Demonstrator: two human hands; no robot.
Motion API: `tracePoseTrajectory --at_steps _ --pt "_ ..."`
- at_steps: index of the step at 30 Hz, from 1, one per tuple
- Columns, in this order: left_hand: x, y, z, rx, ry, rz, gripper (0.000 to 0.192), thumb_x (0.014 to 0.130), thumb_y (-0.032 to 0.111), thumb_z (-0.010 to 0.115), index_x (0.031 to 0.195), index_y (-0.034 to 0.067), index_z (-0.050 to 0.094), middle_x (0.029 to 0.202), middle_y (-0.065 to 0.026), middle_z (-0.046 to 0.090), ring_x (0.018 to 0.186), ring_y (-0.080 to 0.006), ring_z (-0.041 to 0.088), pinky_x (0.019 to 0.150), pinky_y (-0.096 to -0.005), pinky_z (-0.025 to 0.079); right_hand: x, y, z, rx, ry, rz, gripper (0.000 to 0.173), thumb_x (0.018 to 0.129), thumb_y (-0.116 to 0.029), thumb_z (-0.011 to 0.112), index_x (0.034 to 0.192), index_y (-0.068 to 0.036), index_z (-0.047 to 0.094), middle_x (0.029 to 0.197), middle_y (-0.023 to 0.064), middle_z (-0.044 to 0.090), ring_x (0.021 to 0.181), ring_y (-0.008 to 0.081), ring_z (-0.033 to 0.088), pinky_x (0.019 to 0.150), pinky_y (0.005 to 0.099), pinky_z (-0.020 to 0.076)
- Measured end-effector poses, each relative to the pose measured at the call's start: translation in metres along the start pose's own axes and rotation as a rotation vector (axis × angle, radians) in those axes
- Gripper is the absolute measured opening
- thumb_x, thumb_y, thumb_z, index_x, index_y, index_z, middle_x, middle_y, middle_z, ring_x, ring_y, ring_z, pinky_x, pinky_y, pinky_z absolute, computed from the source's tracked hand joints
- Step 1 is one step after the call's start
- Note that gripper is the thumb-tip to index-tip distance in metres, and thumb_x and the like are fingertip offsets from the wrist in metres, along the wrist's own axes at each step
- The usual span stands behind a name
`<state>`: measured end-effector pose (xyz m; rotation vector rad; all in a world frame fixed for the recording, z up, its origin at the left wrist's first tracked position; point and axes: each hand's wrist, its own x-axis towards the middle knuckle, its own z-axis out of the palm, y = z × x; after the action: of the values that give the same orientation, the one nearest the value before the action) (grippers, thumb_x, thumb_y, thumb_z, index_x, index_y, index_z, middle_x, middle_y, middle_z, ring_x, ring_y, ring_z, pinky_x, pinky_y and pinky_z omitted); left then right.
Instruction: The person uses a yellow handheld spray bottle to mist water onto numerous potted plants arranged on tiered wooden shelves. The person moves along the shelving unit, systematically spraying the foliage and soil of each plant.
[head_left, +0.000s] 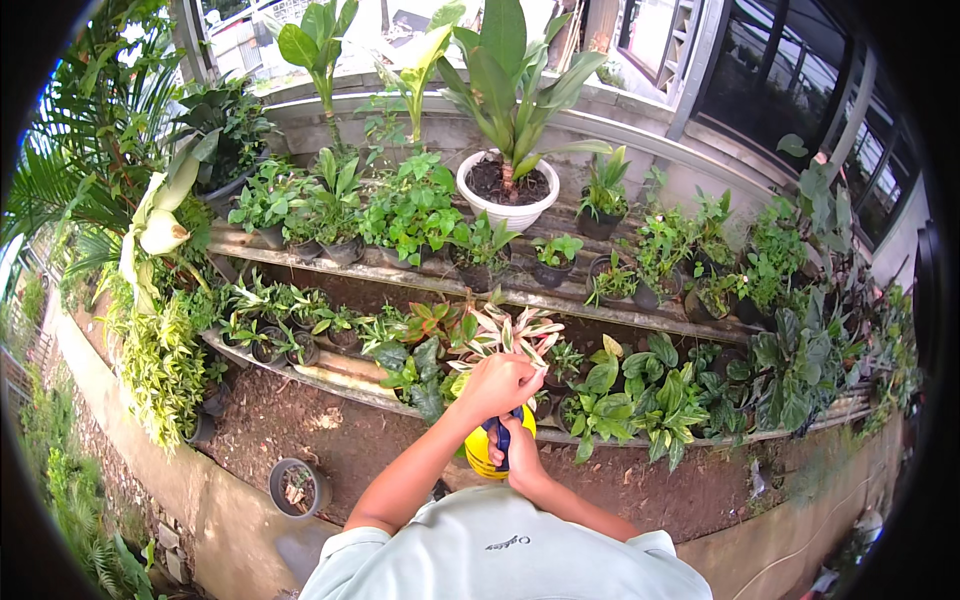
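Note:
A yellow bottle with a dark blue handle, likely a pump sprayer (480, 451), is upright close to my body. My right hand (510, 442) is wrapped around its blue handle. Just above and in front of it, my left hand (504, 384) is bent with the fingers curled near the leaves of a pink, white and green striped plant (510, 334); whether the fingers pinch a leaf or part of the sprayer cannot be told. Left of the striped plant grows a reddish-green leafy plant (433, 322). Potted plants with green leaves (604, 409) stand to the right of the hands.
Two long tiered shelves (420, 283) carry many potted plants. A white pot (508, 214) with a large leafy plant stands on the upper one. On the soil at lower left is a dark pot (298, 487). A low concrete edge (232, 517) runs nearby; dark windows (772, 67) are at upper right.

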<state>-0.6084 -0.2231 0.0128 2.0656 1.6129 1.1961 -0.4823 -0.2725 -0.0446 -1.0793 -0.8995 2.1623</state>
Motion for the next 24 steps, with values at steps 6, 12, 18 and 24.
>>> tracePoseTrajectory --at_steps 6,12,18,24 --pt "-0.045 0.000 -0.037 -0.037 0.018 0.016 0.039 0.088 0.020 0.064 0.056 0.000 0.055 0.061 -0.0115 0.056 0.054 -0.0320 0.056 0.051 -0.0406 0.045 -0.020 0.034 0.031 -0.123 -0.019 -0.007 0.046 0.098 -0.043 0.044 0.071 -0.006 0.050 0.054 0.0014 0.045 0.045 0.0113 0.042 0.046 0.0260 0.0316" --pt "-0.089 0.004 -0.077 0.013 0.032 0.058 0.036 0.087 0.021 0.066 0.057 0.003 0.058 0.060 -0.0090 0.054 0.052 -0.0293 0.056 0.049 -0.0409 0.046 -0.024 0.075 0.054 -0.304 -0.100 -0.140 0.051 0.100 -0.043 0.041 0.069 -0.004 0.050 0.056 0.0012 0.046 0.048 0.0096 0.043 0.048 0.0260 0.0311" --pt "-0.110 0.000 -0.100 0.001 0.062 0.148 0.037 0.086 0.018 0.067 0.054 0.003 0.056 0.056 -0.0079 0.051 0.048 -0.0281 0.053 0.046 -0.0395 0.043 -0.034 0.097 0.087 -0.254 -0.067 -0.219 0.047 0.099 -0.038 0.040 0.070 -0.002 0.050 0.055 0.0014 0.045 0.048 0.0100 0.043 0.048 0.0267 0.0311" --pt "-0.121 0.001 -0.115 0.007 0.101 0.232 0.035 0.084 0.016 0.069 0.054 0.004 0.055 0.055 -0.0067 0.049 0.049 -0.0265 0.053 0.046 -0.0392 0.042 -0.038 0.108 0.105 -0.226 -0.082 -0.297 0.044 0.099 -0.034 0.039 0.073 -0.001 0.051 0.055 0.0025 0.046 0.048 0.0109 0.043 0.048 0.0275 0.0326"
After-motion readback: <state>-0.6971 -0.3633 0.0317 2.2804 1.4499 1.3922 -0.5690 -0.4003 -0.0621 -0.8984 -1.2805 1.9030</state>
